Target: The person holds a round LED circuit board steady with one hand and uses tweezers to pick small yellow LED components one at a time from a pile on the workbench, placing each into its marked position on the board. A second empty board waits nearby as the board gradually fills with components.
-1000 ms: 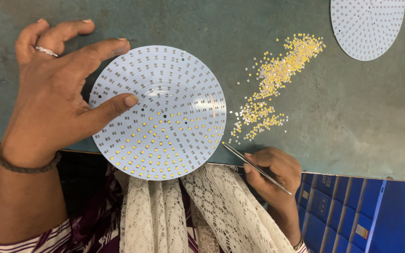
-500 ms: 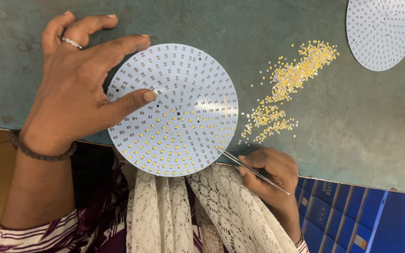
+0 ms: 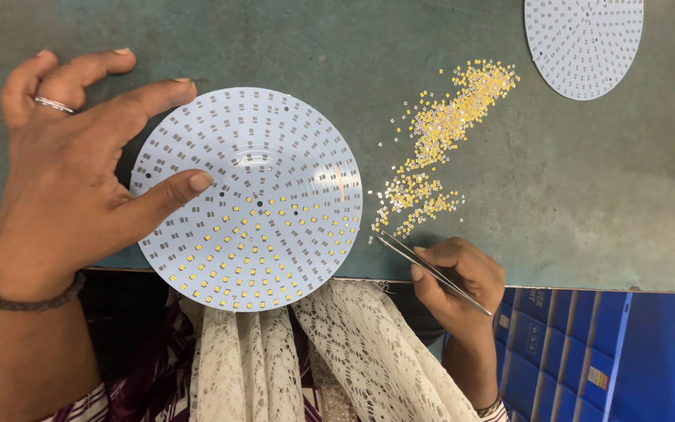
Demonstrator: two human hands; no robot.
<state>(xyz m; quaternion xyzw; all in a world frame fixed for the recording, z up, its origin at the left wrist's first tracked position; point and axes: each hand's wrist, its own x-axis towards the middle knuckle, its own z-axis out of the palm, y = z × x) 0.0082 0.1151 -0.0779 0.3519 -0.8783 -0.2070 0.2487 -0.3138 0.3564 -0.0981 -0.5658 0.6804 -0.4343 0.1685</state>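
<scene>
Head view: left hand (image 3: 64,180) spread wide at left of frame, thumb and index fingertip pressing on the round white board (image 3: 248,195), nothing clasped. Board lies flat at centre of the green counter (image 3: 587,195), its lower edge hanging over the counter's near edge. Lower part of the board is filled with small yellow chips; upper pads are bare.

Right hand (image 3: 458,285) at lower centre-right, grip closed on metal tweezers (image 3: 423,270). Tips point up-left, just beside the lower end of the loose chip pile (image 3: 439,141). Can't tell if a chip sits between the tips, too small.

Second white board (image 3: 583,43) at upper right, partly cut off by the frame. Blue bins (image 3: 603,352) at lower right, below the counter edge. White lace cloth (image 3: 314,367) lies under the board's overhang.

Risks, as I judge them:
- Overhanging board could tip or slide if the left fingers ease off; placed chips would shift.
- Left thumb lies close to populated rows; a smear would knock chips off their pads.
- Tweezers could scatter the pile or flick a chip over the edge into the cloth.
</scene>
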